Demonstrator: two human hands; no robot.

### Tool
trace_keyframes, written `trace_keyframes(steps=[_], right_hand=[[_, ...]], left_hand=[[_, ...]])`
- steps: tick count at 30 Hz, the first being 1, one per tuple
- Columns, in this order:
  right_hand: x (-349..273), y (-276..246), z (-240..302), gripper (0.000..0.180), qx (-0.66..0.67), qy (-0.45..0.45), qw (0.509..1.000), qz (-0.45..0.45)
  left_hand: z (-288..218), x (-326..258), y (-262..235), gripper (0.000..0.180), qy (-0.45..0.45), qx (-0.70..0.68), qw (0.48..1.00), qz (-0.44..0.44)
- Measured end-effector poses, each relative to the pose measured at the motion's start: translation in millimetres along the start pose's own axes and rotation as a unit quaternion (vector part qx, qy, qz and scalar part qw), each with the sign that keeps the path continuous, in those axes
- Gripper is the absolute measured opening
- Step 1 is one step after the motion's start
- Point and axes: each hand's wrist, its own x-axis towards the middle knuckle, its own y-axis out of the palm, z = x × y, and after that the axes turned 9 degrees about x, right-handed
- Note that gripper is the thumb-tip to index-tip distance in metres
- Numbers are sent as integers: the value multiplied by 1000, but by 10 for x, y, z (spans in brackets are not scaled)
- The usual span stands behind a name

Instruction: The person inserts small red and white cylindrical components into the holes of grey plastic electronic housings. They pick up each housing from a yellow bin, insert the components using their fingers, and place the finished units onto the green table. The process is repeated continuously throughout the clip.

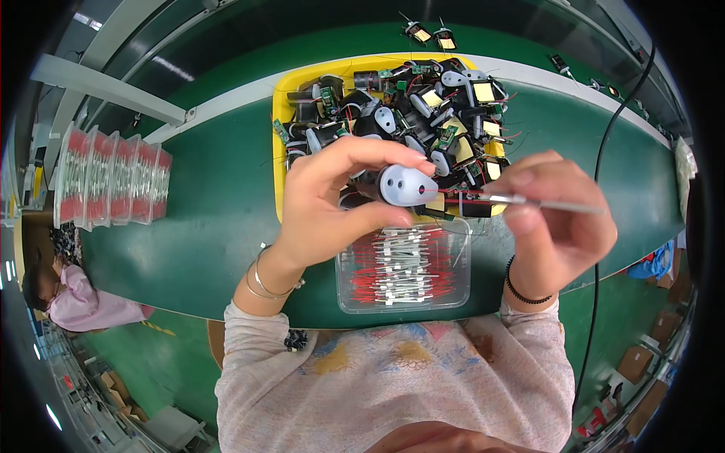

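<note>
Grey-capped and black-bodied, the small motor assembly [400, 186] sits pinched in our left hand [325, 204] above the clear box of red wires [404, 266]. Our right hand [555, 219] fingers pinch slim tweezers [529, 201]. It looks light, rigid, with fragile leads; we grip its body.

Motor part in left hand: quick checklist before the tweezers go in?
1. Left hand grips the motor part: ok.
2. Its grey end cap faces the camera: ok.
3. Right hand holds the tweezers: ok.
4. Tweezer tips reach the part's side: ok; what they pinch: cannot tell.
5. Clear box of red wires sits under the hands: ok.
6. Yellow tray of parts behind, within reach: ok.
</note>
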Motion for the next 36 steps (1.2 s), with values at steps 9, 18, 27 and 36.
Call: trace_keyframes(steps=[9,18,27,36], right_hand=[[39,24,112,15,-65,-25,997,44],[-20,92,184,26,-120,-98,987,49],[-54,114,210,32,-172,-117,977,49],[-66,175,200,32,-154,-130,979,27]], left_hand=[[-26,9,42,37,121,166,978,-38],[-22,48,48,32,177,230,955,-60],[-45,35,47,30,179,261,946,-72],[-48,19,57,32,178,247,948,-94]])
